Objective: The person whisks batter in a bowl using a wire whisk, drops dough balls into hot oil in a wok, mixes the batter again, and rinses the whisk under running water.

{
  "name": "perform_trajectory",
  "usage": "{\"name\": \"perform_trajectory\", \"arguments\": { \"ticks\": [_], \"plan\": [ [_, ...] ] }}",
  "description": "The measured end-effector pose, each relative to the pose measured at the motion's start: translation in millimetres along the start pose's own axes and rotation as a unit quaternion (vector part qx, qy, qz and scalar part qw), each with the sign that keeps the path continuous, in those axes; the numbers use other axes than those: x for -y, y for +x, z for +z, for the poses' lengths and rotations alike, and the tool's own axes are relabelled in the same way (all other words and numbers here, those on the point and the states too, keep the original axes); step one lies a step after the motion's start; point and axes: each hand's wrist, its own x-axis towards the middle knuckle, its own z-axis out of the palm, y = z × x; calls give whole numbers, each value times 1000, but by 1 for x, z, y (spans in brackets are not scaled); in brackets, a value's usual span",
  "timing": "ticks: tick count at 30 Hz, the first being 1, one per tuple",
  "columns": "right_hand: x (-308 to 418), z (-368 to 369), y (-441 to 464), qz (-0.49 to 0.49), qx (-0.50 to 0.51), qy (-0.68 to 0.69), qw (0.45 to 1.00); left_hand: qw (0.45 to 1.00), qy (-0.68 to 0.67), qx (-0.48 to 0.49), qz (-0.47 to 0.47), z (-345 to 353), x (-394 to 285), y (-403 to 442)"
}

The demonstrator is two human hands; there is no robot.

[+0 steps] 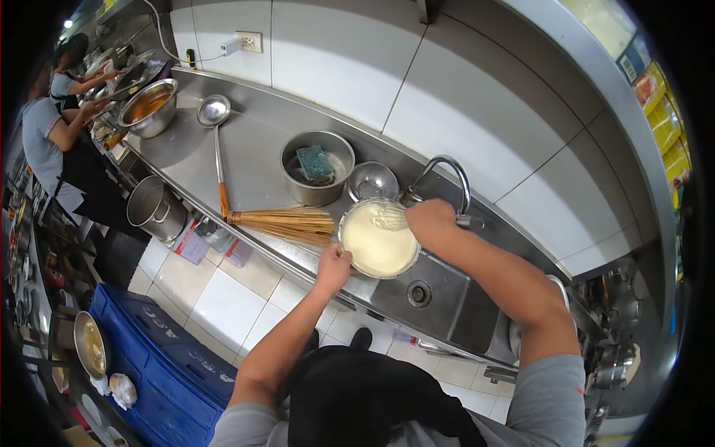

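Note:
A bowl of pale yellow batter (378,242) sits at the left edge of the sink, over the counter. My left hand (334,268) pinches the bowl's near left rim. In my right hand (432,222) is a whisk (389,217), its wires dipping into the batter at the bowl's upper right. The whisk's handle is mostly hidden by my fingers. Just behind the bowl stand a small metal bowl (372,182) and a deep round pan (318,167) with a green scouring pad (315,163) in it. A curved faucet (456,175) rises behind my right hand.
A stick brush (279,223) and a long ladle (214,112) lie on the counter left of the bowl. Farther left is a basin of orange liquid (149,108). Below are a metal pot (156,208) and a blue crate (164,350). Two people (56,134) work at the far left.

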Motion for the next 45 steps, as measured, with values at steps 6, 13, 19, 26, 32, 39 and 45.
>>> {"name": "perform_trajectory", "arguments": {
  "ticks": [6,13,19,26,32,39,45],
  "plan": [
    [18,21,-43,34,54,214,975,997,-73,-31,-7,6,-8,-8],
    [26,41,-42,18,50,223,973,999,-33,-23,-34,8,-21,-14],
    [24,35,-59,17,40,259,965,997,-64,-37,-39,11,-19,-14],
    [22,43,-59,11,39,277,960,997,-58,-39,-35,10,-16,-12],
    [32,42,-62,47,38,266,962,997,-67,-20,-44,5,-10,-8],
    [35,39,-74,45,20,269,962,997,-53,-21,-51,1,-9,-5],
    [34,55,-54,94,14,187,978,997,-58,-29,-47,6,-11,-7]
  ]
}}
